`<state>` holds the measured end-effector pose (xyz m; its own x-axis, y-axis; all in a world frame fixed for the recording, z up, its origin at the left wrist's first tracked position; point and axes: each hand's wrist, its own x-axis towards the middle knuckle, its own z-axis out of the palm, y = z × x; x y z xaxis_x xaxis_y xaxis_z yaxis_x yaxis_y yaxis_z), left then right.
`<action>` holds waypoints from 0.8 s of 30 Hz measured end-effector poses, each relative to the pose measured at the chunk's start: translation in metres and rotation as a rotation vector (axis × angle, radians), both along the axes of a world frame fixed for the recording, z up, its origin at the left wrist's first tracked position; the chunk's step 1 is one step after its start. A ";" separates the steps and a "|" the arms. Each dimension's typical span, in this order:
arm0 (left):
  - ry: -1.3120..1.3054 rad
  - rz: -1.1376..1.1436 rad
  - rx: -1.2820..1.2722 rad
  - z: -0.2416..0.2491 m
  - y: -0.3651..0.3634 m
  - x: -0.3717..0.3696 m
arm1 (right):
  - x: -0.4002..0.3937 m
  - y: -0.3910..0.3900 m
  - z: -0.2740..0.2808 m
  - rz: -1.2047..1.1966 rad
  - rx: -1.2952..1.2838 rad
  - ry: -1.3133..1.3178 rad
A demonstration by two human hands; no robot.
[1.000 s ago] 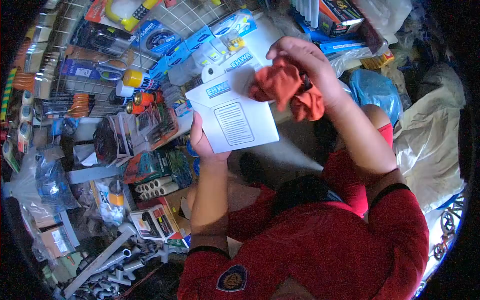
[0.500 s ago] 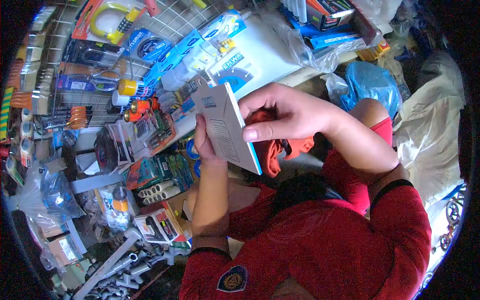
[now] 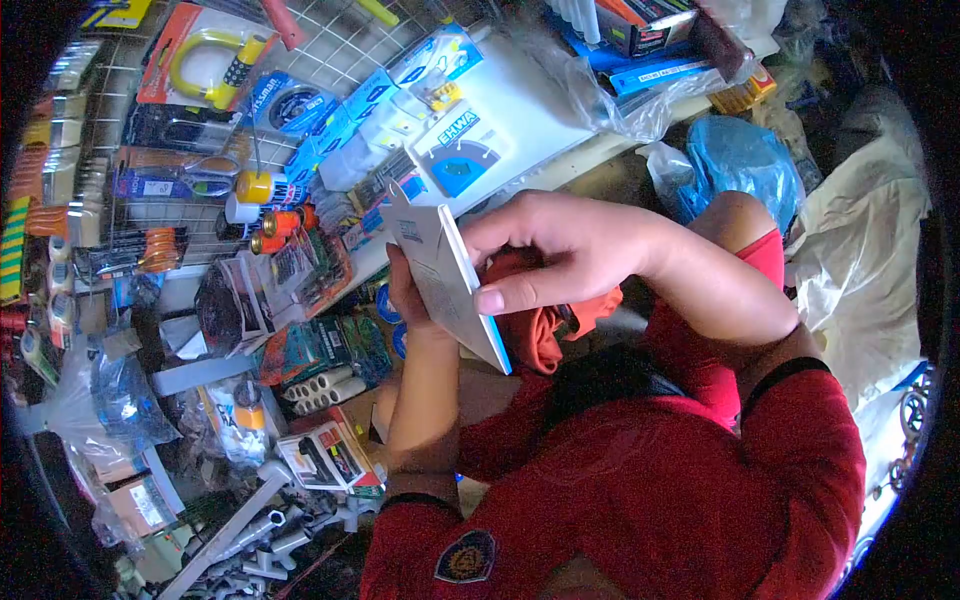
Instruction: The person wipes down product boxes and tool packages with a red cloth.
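A thin pale card-like pack (image 3: 445, 275) with printed text and a hanging tab stands tilted between my hands, a blue strip along its lower edge. My left hand (image 3: 410, 295) grips it at the left side, fingers partly hidden behind it. My right hand (image 3: 570, 250) is at its right edge, thumb against the edge and other fingers curled, partly hidden. Behind it, a flat EHWA pack (image 3: 458, 150) with a blue disc picture lies on the white surface (image 3: 545, 110).
Hanging packs, including a yellow lock (image 3: 215, 70), cover a wire grid at upper left. Blue-and-white boxes (image 3: 435, 55) line the white surface. A blue plastic bag (image 3: 745, 170) is at upper right. Metal pipe fittings (image 3: 270, 545) lie at lower left. Orange-red cloth (image 3: 535, 340) is below my right hand.
The pack and both hands have shifted slightly down in view, and the pack's printed face is turned more edge-on. The background has shifted slightly too.
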<state>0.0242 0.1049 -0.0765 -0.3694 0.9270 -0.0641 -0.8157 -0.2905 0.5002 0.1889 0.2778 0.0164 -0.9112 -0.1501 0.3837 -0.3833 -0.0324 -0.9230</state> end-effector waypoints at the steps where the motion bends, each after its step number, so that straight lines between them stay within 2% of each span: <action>1: 0.001 -0.001 0.000 -0.001 -0.001 0.000 | 0.000 0.000 0.001 0.009 0.022 -0.001; 7: -0.087 -0.107 0.174 -0.026 -0.004 -0.013 | -0.002 -0.007 -0.002 -0.052 -0.008 0.108; 8: -0.086 -0.108 0.173 -0.017 -0.001 -0.006 | -0.002 -0.006 -0.001 -0.052 -0.008 0.110; 10: -0.199 -0.025 0.378 0.009 0.009 0.017 | 0.002 -0.004 0.002 -0.079 0.047 0.060; 11: -0.198 -0.025 0.378 0.008 0.008 0.011 | 0.002 -0.003 0.001 -0.079 0.047 0.061; 13: 0.290 0.040 0.201 0.001 0.001 -0.013 | 0.001 0.000 -0.004 -0.217 0.081 0.067; 14: 0.168 0.127 0.207 0.000 -0.002 -0.015 | -0.001 0.001 -0.006 -0.257 0.073 0.012; 15: 0.094 0.114 0.279 0.000 -0.005 -0.019 | -0.003 0.000 -0.006 -0.252 0.075 0.013; 17: 0.159 0.243 0.229 0.005 -0.004 -0.022 | -0.008 -0.008 -0.006 -0.620 -0.103 0.069; 18: 0.168 0.237 0.226 0.012 -0.001 -0.021 | -0.002 -0.011 0.003 -0.581 -0.292 -0.199; 19: 0.178 0.232 0.222 0.019 0.001 -0.020 | -0.005 -0.010 -0.004 -0.574 -0.288 -0.198; 21: 0.133 0.254 0.239 0.026 0.004 -0.012 | -0.016 -0.009 -0.021 -0.871 0.126 0.009; 23: 0.278 0.332 0.120 0.030 0.008 -0.004 | -0.018 -0.010 -0.029 -0.898 0.105 -0.017; 24: 0.276 0.333 0.123 0.029 0.008 -0.002 | -0.019 -0.010 -0.033 -0.952 0.239 -0.001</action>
<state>0.0219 0.1128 -0.0480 -0.6367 0.7493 0.1822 -0.5084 -0.5855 0.6314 0.1697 0.2675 -0.0167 -0.6923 0.5736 0.4379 -0.1517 0.4775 -0.8654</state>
